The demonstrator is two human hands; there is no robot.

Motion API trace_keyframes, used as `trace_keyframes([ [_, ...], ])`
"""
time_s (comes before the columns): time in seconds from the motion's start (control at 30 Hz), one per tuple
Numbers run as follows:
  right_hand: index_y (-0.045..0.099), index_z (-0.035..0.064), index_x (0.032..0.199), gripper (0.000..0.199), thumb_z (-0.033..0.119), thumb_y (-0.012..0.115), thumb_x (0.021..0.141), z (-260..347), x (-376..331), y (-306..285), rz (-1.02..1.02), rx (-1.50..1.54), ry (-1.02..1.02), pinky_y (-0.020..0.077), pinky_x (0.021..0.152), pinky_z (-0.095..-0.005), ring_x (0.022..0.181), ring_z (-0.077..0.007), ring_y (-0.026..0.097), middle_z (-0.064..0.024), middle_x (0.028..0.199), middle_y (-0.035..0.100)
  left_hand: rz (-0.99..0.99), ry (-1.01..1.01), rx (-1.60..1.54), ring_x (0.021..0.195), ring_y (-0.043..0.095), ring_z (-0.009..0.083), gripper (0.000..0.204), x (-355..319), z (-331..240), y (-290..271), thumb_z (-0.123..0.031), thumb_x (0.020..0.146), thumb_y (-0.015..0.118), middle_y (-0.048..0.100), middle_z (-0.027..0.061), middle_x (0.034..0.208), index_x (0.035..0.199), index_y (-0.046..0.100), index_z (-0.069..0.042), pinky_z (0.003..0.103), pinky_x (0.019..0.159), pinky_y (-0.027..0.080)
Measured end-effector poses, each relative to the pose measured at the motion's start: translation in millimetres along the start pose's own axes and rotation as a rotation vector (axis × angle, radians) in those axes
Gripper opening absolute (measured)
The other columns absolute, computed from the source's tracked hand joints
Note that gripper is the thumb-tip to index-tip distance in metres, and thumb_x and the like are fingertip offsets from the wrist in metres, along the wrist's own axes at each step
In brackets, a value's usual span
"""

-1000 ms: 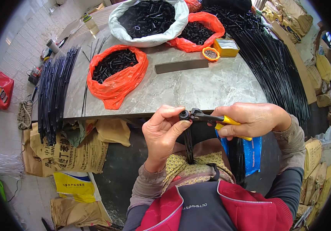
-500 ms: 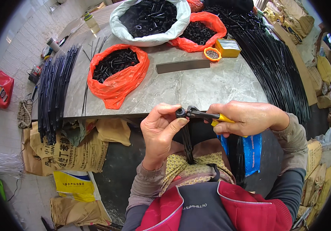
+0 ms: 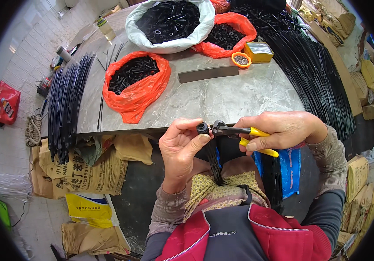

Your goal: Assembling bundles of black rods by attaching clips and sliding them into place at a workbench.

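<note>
Far left of the black fitting, a bundle of black rods (image 3: pixel 70 104) lies over the edge of the tabletop (image 3: pixel 239 102). Up and left of the fitting, nearer to it, sits a red bag (image 3: pixel 137 106) full of short black tubes (image 3: pixel 130 76). The left hand (image 3: pixel 179 145) comes next, immediately left of the fitting, thumb and forefinger pinched on it. The black fitting (image 3: pixel 202 128) is held at those fingertips, its round, open-looking end facing up. It looks light and stiff, probably smooth enough to slide a little and not fragile; its side walls, below the rim, seem the best place to grip. A sheaf of thin black strips (image 3: pixel 214 163) runs from below the fitting toward the lap; whether they join it is hidden. Just right of the fitting is the head of the pliers (image 3: pixel 228 130); I cannot tell whether it touches. Their metal looks heavier and rigid, the yellow sleeves offering the surer hold. Farther right of the fitting, the right hand (image 3: pixel 285 132) has its fingers curled around those handles, which stand spread apart.
</note>
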State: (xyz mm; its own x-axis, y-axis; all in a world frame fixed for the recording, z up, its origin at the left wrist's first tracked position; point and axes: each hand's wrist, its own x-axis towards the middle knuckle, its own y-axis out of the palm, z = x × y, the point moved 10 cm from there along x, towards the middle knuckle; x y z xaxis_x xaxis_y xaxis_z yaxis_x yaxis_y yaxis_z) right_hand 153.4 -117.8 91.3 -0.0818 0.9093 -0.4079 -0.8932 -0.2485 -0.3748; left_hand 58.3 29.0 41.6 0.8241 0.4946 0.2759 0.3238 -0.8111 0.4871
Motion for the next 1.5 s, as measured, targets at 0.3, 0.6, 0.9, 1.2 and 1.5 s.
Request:
trace_keyframes([
  [0.3,0.054,-0.0014,0.134,0.040,0.024,0.065,0.106,9.1,-3.9,-2.5,-0.010,-0.040,-0.052,0.0537,0.071,-0.0383,0.080,-0.0238,0.070,-0.0149,0.092,0.071,-0.001,-0.044,0.000,0.101,0.072,0.0233,0.037,-1.7,3.4,4.5,0.013,0.089,0.075,0.072,0.0181,0.111,0.123,0.063,0.006,0.038,0.091,0.062],
  [0.6,0.051,-0.0013,0.142,0.045,0.025,0.065,0.107,-0.5,-2.0,4.8,0.076,0.082,0.062,0.0576,0.087,-0.0337,0.100,-0.0186,0.074,-0.0094,0.113,0.075,0.018,-0.020,-0.069,0.101,0.072,0.0166,0.036,-2.1,-1.8,9.3,0.014,0.090,0.075,0.074,0.0139,0.108,0.124,0.063,0.009,0.028,0.091,0.059],
  [0.9,0.051,-0.0030,0.141,0.046,0.027,0.064,0.108,2.7,-3.0,1.8,0.074,0.068,0.049,0.0587,0.087,-0.0340,0.104,-0.0182,0.075,-0.0113,0.113,0.075,0.009,0.000,-0.008,0.098,0.072,0.0227,0.034,-3.2,0.4,8.2,0.012,0.088,0.077,0.069,0.0144,0.110,0.119,0.065,0.006,0.038,0.090,0.063],
  [1.2,0.055,-0.0031,0.132,0.041,0.029,0.063,0.109,0.9,-5.6,1.2,0.083,0.107,0.113,0.0585,0.085,-0.0343,0.098,-0.0187,0.075,-0.0151,0.111,0.075,0.004,-0.025,-0.009,0.097,0.073,0.0236,0.033,-1.7,3.0,9.0,0.013,0.088,0.076,0.069,0.0139,0.108,0.118,0.065,0.007,0.038,0.088,0.064],
  [1.5,0.052,-0.0015,0.139,0.046,0.029,0.065,0.107,2.8,-1.6,-3.9,0.003,-0.116,0.032,0.0562,0.089,-0.0371,0.103,-0.0242,0.074,-0.0133,0.116,0.076,0.004,-0.017,-0.007,0.097,0.073,0.0236,0.033,0.1,3.5,8.2,0.012,0.089,0.076,0.069,0.0144,0.108,0.119,0.065,0.007,0.038,0.088,0.064],
])
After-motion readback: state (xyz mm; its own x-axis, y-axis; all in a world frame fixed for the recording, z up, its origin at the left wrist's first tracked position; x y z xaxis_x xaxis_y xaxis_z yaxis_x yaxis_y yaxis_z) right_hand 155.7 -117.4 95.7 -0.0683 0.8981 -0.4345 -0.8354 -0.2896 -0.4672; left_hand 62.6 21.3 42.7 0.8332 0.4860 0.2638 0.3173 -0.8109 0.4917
